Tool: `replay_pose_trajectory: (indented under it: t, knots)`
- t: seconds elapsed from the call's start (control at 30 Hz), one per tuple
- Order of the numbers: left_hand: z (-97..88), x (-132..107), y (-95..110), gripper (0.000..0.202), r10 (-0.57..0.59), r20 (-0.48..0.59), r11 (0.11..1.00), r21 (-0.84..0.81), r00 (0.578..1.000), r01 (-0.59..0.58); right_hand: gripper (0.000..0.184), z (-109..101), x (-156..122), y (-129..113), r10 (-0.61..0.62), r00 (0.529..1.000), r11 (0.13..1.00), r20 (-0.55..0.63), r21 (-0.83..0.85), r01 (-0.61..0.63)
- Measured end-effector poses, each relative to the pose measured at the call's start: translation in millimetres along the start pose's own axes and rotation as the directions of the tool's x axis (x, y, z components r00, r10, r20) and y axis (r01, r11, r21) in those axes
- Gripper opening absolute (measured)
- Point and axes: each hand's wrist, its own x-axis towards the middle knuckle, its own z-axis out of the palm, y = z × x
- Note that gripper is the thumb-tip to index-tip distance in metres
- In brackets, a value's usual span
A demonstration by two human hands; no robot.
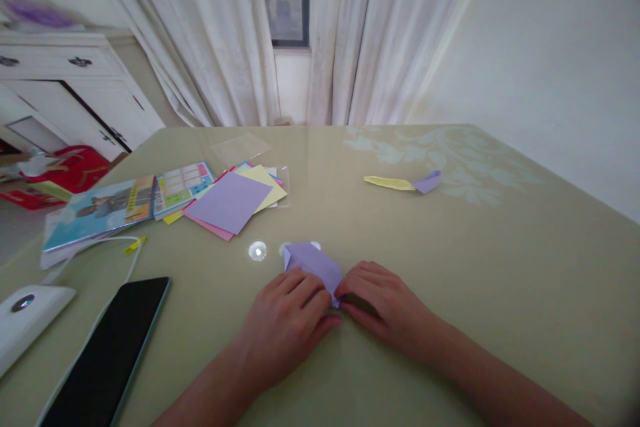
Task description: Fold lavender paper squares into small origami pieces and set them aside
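A partly folded sheet of purple paper (316, 261) lies on the table in front of me, with creased edges at its far left corner. My left hand (295, 313) rests over its near left side, fingers curled and pressed down on it. At the right corner, my right hand (383, 303) pinches the paper between thumb and fingers. The near edge of the sheet is hidden under my fingers. Farther off to the right lies a folded paper piece (395, 183), yellow at one end and purple at the other.
A fanned stack of coloured paper (233, 203) lies at the back left beside booklets (110, 207) and a clear plastic sleeve (243, 147). Nearer on the left are a black-screened phone (107, 353), a white device (30, 320) and a white cable (133, 267). Curtains hang beyond the table (500, 267).
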Motion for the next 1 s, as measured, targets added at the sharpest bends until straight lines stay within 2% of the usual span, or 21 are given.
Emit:
replay_pose_trajectory:
  t: [0.1, 0.27, 0.33, 0.47, 0.6, 1.0]
  knots:
    - [0.8, -1.0, -0.5, 0.016, -0.079, -0.002, 0.993, -0.091, 0.997, 0.079, 0.013, -4.5, -1.8, 0.4, -0.053, 0.998, 0.999, 0.04, -0.004, 0.053]
    - [-1.9, -2.3, -5.5, 0.004, -0.214, 0.085, 0.917, -0.327, 0.973, 0.23, 0.017, -18.3, -6.7, 2.0, -0.144, 0.987, 0.986, 0.074, -0.071, 0.15]
    - [-2.7, -1.2, -5.4, 0.007, -0.243, 0.119, 0.892, -0.362, 0.963, 0.27, 0.019, -19.6, -8.6, 0.3, -0.159, 0.984, 0.979, 0.078, -0.113, 0.168]
    - [0.2, 1.0, -0.8, 0.011, -0.293, 0.125, 0.907, -0.278, 0.948, 0.317, 0.021, -15.6, -12.7, -5.8, -0.181, 0.98, 0.962, 0.079, -0.195, 0.194]
    - [5.0, 0.8, 2.5, 0.01, -0.281, 0.085, 0.936, -0.195, 0.956, 0.293, 0.022, -11.7, -15.2, -9.7, -0.169, 0.985, 0.96, 0.031, -0.222, 0.172]
    - [4.6, -0.6, 1.2, 0.008, -0.264, 0.069, 0.949, -0.16, 0.962, 0.272, 0.019, -14.0, -14.5, -12.3, -0.116, 0.991, 0.972, 0.068, -0.198, 0.128]
